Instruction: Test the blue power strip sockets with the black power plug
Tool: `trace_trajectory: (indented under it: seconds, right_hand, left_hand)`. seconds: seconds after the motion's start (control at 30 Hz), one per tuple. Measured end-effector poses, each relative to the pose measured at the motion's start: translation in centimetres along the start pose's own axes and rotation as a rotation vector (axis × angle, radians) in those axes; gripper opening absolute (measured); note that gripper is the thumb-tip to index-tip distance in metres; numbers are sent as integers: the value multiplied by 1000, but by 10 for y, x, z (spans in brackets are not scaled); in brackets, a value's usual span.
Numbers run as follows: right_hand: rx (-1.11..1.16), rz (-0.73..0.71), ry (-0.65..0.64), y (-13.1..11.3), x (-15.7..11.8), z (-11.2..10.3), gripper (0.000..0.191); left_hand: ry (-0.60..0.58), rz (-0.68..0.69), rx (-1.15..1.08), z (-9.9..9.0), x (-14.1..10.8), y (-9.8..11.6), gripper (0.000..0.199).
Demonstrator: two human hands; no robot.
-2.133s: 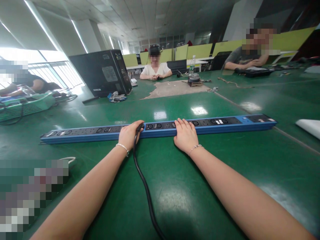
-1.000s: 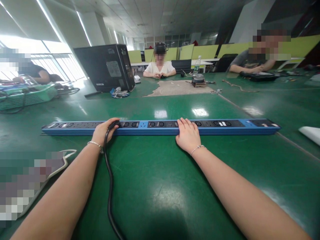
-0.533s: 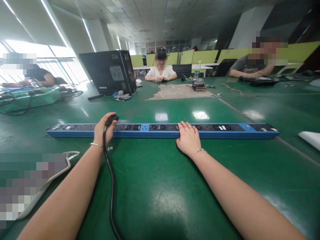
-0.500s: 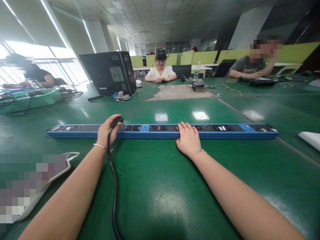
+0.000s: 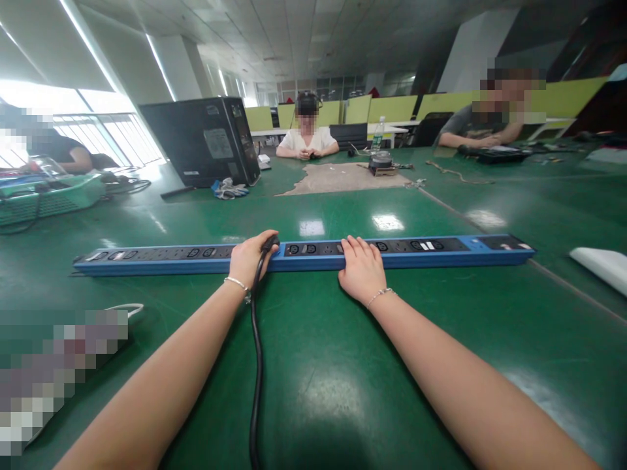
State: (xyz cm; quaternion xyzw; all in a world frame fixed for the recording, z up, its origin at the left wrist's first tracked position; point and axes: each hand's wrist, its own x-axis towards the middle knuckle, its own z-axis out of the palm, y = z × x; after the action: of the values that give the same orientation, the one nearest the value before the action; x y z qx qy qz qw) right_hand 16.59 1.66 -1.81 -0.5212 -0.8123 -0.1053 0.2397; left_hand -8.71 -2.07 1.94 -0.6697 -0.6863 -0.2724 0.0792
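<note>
A long blue power strip [image 5: 313, 262] with black socket panels lies across the green table [image 5: 313, 365]. My left hand [image 5: 249, 258] is closed round the black plug [image 5: 270, 244] of a thick cable [image 5: 257, 365], over the strip left of its middle. The cable hangs down from the plug toward the near edge of the view. Right of the strip's middle, my right hand [image 5: 363, 271] rests with its fingers over the top and its palm at the near side. Whether the plug touches a socket is hidden by my fingers.
Beyond the strip stand a black computer case [image 5: 196, 140], gloves [image 5: 229, 189] and a bottle [image 5: 378, 134]. A green basket [image 5: 63, 199] is at the left, a white object [image 5: 600, 267] at the right. Several people sit around the table.
My left hand has moved right along the strip with the plug and cable. My right hand stays on the strip. The view has shifted slightly.
</note>
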Motion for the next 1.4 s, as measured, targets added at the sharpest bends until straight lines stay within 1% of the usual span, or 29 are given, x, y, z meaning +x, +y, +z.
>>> trace_trajectory:
  seconds: [0.23, 0.37, 0.5, 0.6, 0.7, 0.8, 0.9, 0.93, 1.03, 1.07, 1.1, 1.17, 1.27, 1.33, 1.4]
  right_hand:
    - [2, 5, -6, 0, 0, -1, 60]
    - [10, 10, -15, -1, 0, -2, 60]
    - [20, 8, -15, -2, 0, -3, 60]
    - [31, -22, -41, 6, 1, -7, 60]
    - [48, -92, -103, 21, 3, -13, 57]
    - [47, -97, -103, 34, 2, -17, 57]
    - [54, -67, -65, 36, 1, -15, 58]
    - [60, -58, -55, 35, 1, -14, 58]
    - [79, -42, -35, 31, 2, -12, 57]
    - [84, -38, -31, 31, 2, -12, 57]
    - [87, -35, -28, 30, 2, -11, 57]
    - [92, -29, -24, 30, 3, -12, 56]
    - [94, -27, -20, 31, 2, -12, 57]
    - [96, -28, -18, 31, 2, -13, 58]
    - [99, -29, -18, 31, 2, -12, 58]
  left_hand:
    - [39, 50, 96, -3, -6, 11, 34]
    - [11, 94, 101, -1, -9, 10, 33]
    - [-23, 78, 112, 0, -9, 8, 34]
    - [-43, 87, 122, -3, -8, 8, 34]
    - [-42, 99, 112, -1, -9, 8, 34]
    - [3, 68, 52, 6, -11, 6, 34]
    - [37, 37, -29, 9, -11, 4, 33]
    - [64, 10, -72, 7, -10, 4, 33]
    - [232, -115, -221, -3, -5, 10, 35]
    - [272, -135, -256, -7, -3, 14, 36]
    - [272, -126, -273, -9, -1, 20, 36]
    - [182, -68, -280, -9, 3, 36, 35]
    - [15, 31, -254, 6, 10, 65, 37]
    - [-62, 74, -199, 18, 14, 82, 38]
    - [-100, 96, -116, 27, 18, 95, 38]
